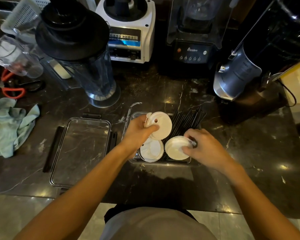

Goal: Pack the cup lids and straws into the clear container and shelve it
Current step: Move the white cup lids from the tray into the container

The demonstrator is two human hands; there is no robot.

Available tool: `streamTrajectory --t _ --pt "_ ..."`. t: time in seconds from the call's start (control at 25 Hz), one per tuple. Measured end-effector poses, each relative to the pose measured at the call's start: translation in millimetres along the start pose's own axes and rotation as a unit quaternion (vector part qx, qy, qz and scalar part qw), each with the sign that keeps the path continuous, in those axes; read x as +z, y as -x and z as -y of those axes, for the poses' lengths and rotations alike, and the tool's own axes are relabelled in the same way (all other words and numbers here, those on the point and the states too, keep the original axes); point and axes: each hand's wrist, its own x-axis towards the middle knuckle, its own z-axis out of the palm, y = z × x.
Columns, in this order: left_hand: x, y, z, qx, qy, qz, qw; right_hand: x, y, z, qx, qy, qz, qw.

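Observation:
The clear container (160, 164) sits on the dark marble counter in front of me. Black straws (185, 120) lie along its right side, sticking out past the far rim. My left hand (139, 132) grips a white cup lid (160, 125), tilted above the container's far left. A second white lid (151, 150) lies in the near left of the container. My right hand (203, 146) pinches the edge of a third white lid (175, 148) resting in the near right, over the straws.
The container's clear cover (80, 149) with black clips lies to the left. Blenders (190, 35) and a clear jug (87, 66) stand along the back. A green cloth (9, 127) and red-handled scissors (12, 90) lie far left. The counter's edge runs near my body.

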Motion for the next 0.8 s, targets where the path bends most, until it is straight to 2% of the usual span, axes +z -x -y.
streamTrajectory --t 0.08,0.2,0.32,0.48,0.6,0.8 --pt "-1.0 0.4 -1.7 0.003 -0.019 -0.001 1.0 -8.7 1.3 -0.7 0.017 -0.124 0.016 0.992" --pt "2.0 -2.2 -3.2 -0.002 -0.033 0.007 0.999 -17.3 1.1 4.3 -0.021 -0.265 0.01 0.964" --pt "7.1 -0.3 -5.8 -0.019 -0.023 0.058 0.998 -19.8 -2.0 14.7 -0.026 -0.371 0.017 0.928" --pt "11.1 2.5 -2.1 -0.058 0.044 0.14 0.987 -17.0 -7.3 25.2 -0.005 -0.404 -0.032 0.914" --pt "12.3 2.3 2.6 -0.092 0.086 0.162 0.979 -13.1 -10.8 31.0 -0.015 -0.36 -0.072 0.93" --pt "14.9 10.7 8.8 -0.054 0.044 0.207 0.976 -6.3 -11.6 35.4 -0.048 -0.288 -0.085 0.953"
